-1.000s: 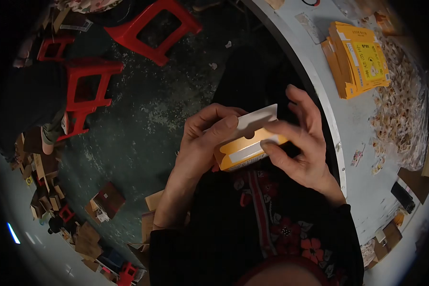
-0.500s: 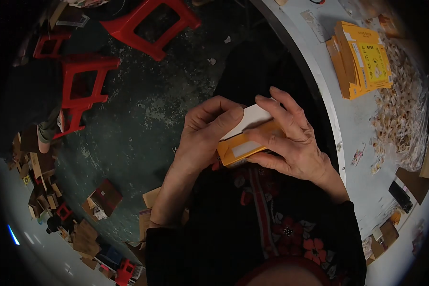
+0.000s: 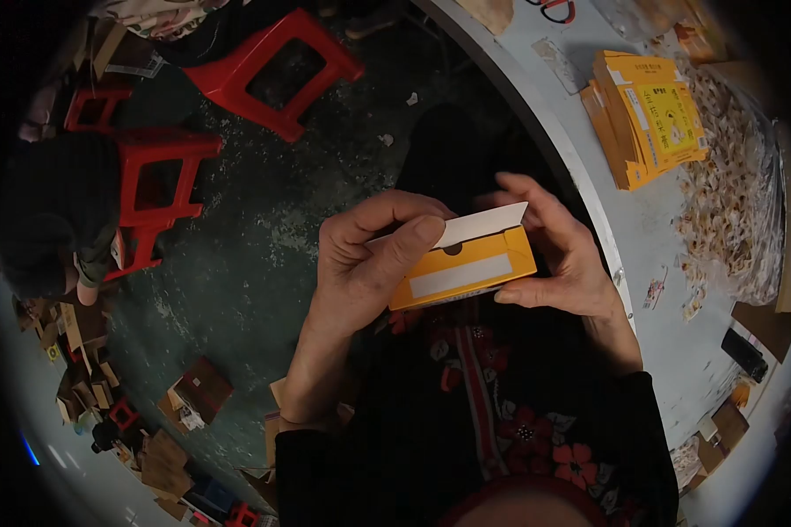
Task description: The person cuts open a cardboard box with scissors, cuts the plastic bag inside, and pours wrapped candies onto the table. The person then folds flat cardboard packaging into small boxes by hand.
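Note:
A small yellow box (image 3: pixel 476 265) with a white label strip is held in front of my body, its white-sided flap (image 3: pixel 485 224) raised along the upper edge. My left hand (image 3: pixel 371 255) grips the box's left end, thumb over the flap. At the right end is my right hand (image 3: pixel 561 255), its thumb by the lower corner and its fingers apart behind the end of the box. Whether those fingers touch the box cannot be made out.
On the table (image 3: pixel 580 145) at right lie a stack of flat yellow cartons (image 3: pixel 659 119), many small wrapped pieces (image 3: pixel 729 193), scissors (image 3: pixel 554 10) and a dark phone (image 3: pixel 744 354). Red stools (image 3: pixel 160 176), cardboard and a seated person (image 3: pixel 48 206) are at left.
My right hand has drawn back from the top of the box and its fingers have spread. The flap's right part and the box front now show more fully.

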`<state>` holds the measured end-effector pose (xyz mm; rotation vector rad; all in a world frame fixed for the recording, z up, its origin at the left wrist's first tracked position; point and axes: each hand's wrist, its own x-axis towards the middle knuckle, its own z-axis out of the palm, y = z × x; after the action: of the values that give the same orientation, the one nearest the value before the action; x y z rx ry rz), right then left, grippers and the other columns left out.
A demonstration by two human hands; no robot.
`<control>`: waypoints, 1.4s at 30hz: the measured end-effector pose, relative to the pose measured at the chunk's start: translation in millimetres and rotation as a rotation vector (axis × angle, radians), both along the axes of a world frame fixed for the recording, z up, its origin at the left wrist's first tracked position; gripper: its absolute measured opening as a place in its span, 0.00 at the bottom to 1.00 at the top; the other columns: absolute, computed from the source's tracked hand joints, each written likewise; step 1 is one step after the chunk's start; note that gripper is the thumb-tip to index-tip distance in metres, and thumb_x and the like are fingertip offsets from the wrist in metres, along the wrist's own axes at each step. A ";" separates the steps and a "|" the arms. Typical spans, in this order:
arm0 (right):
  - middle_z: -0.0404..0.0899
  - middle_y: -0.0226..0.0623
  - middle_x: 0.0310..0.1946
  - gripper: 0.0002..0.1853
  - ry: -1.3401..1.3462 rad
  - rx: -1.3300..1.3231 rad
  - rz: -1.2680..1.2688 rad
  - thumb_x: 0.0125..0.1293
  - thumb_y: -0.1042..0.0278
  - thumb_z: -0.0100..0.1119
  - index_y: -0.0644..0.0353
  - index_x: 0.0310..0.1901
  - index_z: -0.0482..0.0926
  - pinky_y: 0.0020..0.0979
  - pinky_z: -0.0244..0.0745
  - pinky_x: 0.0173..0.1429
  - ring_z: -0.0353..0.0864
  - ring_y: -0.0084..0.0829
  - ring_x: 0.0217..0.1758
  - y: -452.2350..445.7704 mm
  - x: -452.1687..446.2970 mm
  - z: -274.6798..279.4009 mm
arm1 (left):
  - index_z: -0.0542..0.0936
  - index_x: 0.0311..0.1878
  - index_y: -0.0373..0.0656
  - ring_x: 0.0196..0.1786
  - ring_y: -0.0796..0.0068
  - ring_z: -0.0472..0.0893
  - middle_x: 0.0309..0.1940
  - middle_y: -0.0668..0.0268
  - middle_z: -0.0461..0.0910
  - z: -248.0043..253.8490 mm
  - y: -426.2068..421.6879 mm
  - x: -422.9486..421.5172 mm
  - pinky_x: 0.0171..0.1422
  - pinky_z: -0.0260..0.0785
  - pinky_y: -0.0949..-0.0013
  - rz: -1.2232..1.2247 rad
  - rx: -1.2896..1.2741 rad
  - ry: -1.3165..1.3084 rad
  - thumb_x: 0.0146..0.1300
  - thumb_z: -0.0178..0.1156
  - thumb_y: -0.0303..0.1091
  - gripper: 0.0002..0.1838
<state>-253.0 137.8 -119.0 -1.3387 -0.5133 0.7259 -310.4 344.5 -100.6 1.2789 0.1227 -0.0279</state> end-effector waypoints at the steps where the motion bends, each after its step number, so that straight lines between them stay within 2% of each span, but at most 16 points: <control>1: 0.70 0.39 0.53 0.49 -0.004 0.000 -0.005 0.41 0.66 0.76 0.62 0.64 0.56 0.33 0.67 0.60 0.72 0.31 0.56 -1.7 -1.2 -3.8 | 0.80 0.38 0.37 0.35 0.81 0.78 0.32 0.66 0.80 0.9 1.2 1.1 0.41 0.71 0.78 -0.011 0.013 -0.015 0.62 0.57 0.29 0.07; 4: 0.76 0.35 0.46 0.34 -0.087 -0.022 0.045 0.45 0.71 0.73 0.65 0.55 0.69 0.28 0.71 0.55 0.76 0.25 0.49 -3.2 -4.3 -12.1 | 0.80 0.38 0.38 0.36 0.80 0.78 0.32 0.65 0.81 1.4 1.2 3.4 0.42 0.71 0.77 -0.017 0.043 -0.036 0.61 0.58 0.29 0.06; 9: 0.78 0.37 0.44 0.30 -0.021 0.017 -0.013 0.47 0.70 0.71 0.65 0.53 0.70 0.29 0.71 0.55 0.78 0.27 0.48 -0.9 -1.2 -12.5 | 0.79 0.44 0.38 0.41 0.77 0.78 0.38 0.62 0.80 -0.7 4.3 2.8 0.46 0.72 0.73 -0.037 0.004 -0.021 0.57 0.61 0.27 0.11; 12: 0.79 0.37 0.43 0.27 -0.003 0.035 -0.066 0.49 0.71 0.70 0.65 0.52 0.70 0.29 0.72 0.54 0.78 0.26 0.47 -0.9 3.2 -14.0 | 0.69 0.58 0.36 0.55 0.70 0.73 0.55 0.55 0.70 -6.4 7.1 5.9 0.55 0.70 0.67 -0.077 -0.161 -0.110 0.46 0.69 0.22 0.33; 15: 0.79 0.37 0.43 0.27 0.068 0.044 -0.082 0.51 0.71 0.69 0.65 0.52 0.69 0.30 0.72 0.54 0.78 0.26 0.47 -0.3 7.2 -14.5 | 0.69 0.57 0.36 0.53 0.70 0.75 0.53 0.56 0.73 -16.0 5.0 -1.2 0.55 0.70 0.68 0.011 0.034 -0.040 0.42 0.70 0.20 0.35; 21: 0.76 0.40 0.47 0.38 0.137 0.063 -0.052 0.52 0.71 0.67 0.61 0.64 0.58 0.33 0.70 0.57 0.74 0.27 0.53 -0.7 2.0 -29.8 | 0.72 0.53 0.36 0.49 0.71 0.78 0.45 0.60 0.78 -21.1 9.2 3.0 0.54 0.71 0.68 0.072 -0.088 -0.006 0.44 0.69 0.20 0.29; 25: 0.76 0.39 0.48 0.37 0.196 0.017 -0.008 0.53 0.72 0.66 0.62 0.64 0.59 0.33 0.69 0.58 0.74 0.27 0.53 -4.6 -3.6 -35.4 | 0.72 0.52 0.37 0.47 0.72 0.78 0.43 0.61 0.79 -20.9 8.4 3.2 0.53 0.72 0.68 0.116 -0.080 -0.026 0.46 0.68 0.20 0.27; 30: 0.77 0.36 0.45 0.33 0.318 0.117 -0.367 0.54 0.76 0.64 0.63 0.62 0.62 0.26 0.68 0.56 0.75 0.22 0.49 -0.2 16.3 -11.0 | 0.63 0.63 0.40 0.56 0.67 0.72 0.55 0.56 0.71 -27.5 5.2 6.9 0.57 0.68 0.67 0.203 -0.196 -0.016 0.52 0.63 0.21 0.33; 32: 0.77 0.36 0.45 0.31 0.081 0.026 -0.408 0.56 0.74 0.63 0.65 0.61 0.63 0.25 0.71 0.53 0.74 0.22 0.48 1.2 27.8 6.3 | 0.59 0.66 0.42 0.61 0.65 0.67 0.60 0.55 0.65 -16.9 11.4 4.4 0.60 0.65 0.66 0.171 -0.129 0.037 0.52 0.63 0.22 0.37; 34: 0.78 0.38 0.43 0.29 -0.336 -0.191 -0.373 0.53 0.72 0.64 0.64 0.58 0.66 0.26 0.75 0.47 0.78 0.27 0.44 -0.4 35.8 25.4 | 0.60 0.65 0.42 0.62 0.64 0.66 0.61 0.55 0.63 -12.0 14.9 3.1 0.61 0.64 0.63 0.321 0.312 0.059 0.48 0.67 0.25 0.39; 35: 0.78 0.38 0.43 0.29 -0.345 -0.188 -0.381 0.53 0.72 0.64 0.64 0.58 0.66 0.26 0.75 0.47 0.78 0.27 0.44 -1.4 40.8 34.9 | 0.60 0.65 0.42 0.62 0.64 0.66 0.61 0.55 0.63 -7.2 17.0 3.9 0.61 0.64 0.63 0.316 0.312 0.048 0.48 0.67 0.25 0.39; 37: 0.78 0.41 0.38 0.27 -0.862 -0.446 -0.091 0.48 0.72 0.65 0.62 0.53 0.70 0.30 0.76 0.43 0.80 0.35 0.39 -1.4 51.4 50.4 | 0.62 0.64 0.41 0.63 0.61 0.66 0.62 0.54 0.62 11.0 19.7 5.2 0.61 0.64 0.61 0.212 0.812 -0.249 0.42 0.71 0.29 0.43; 38: 0.77 0.44 0.34 0.23 -0.884 -0.489 0.022 0.45 0.71 0.65 0.62 0.46 0.73 0.36 0.75 0.39 0.78 0.43 0.37 1.5 56.2 60.8 | 0.62 0.64 0.41 0.63 0.61 0.66 0.62 0.54 0.62 24.1 17.7 8.2 0.61 0.64 0.61 0.209 0.816 -0.255 0.42 0.71 0.29 0.43; 40: 0.77 0.43 0.33 0.21 -0.937 -0.521 0.153 0.45 0.70 0.65 0.63 0.44 0.73 0.36 0.74 0.38 0.78 0.43 0.37 10.0 65.5 76.4 | 0.63 0.63 0.42 0.64 0.60 0.64 0.64 0.52 0.58 50.1 7.9 18.3 0.61 0.64 0.60 -0.091 1.037 -0.379 0.38 0.74 0.32 0.45; 41: 0.77 0.43 0.33 0.19 -0.985 -0.555 0.294 0.46 0.70 0.64 0.63 0.41 0.74 0.37 0.74 0.37 0.78 0.43 0.37 15.0 68.5 82.7 | 0.66 0.61 0.42 0.60 0.62 0.70 0.57 0.52 0.68 54.2 2.5 22.9 0.59 0.66 0.62 -0.158 1.070 -0.354 0.39 0.73 0.32 0.41; 42: 0.78 0.39 0.36 0.23 -1.018 -0.547 0.380 0.48 0.66 0.67 0.60 0.47 0.73 0.34 0.76 0.38 0.79 0.42 0.36 21.0 69.9 87.4 | 0.66 0.61 0.42 0.60 0.62 0.70 0.57 0.52 0.68 53.1 -0.8 28.7 0.59 0.66 0.62 -0.161 1.073 -0.357 0.39 0.73 0.32 0.41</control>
<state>-183.1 158.8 -31.6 -2.1400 -1.4832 0.4443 -281.6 343.7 -47.4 2.3362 -0.3212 0.1481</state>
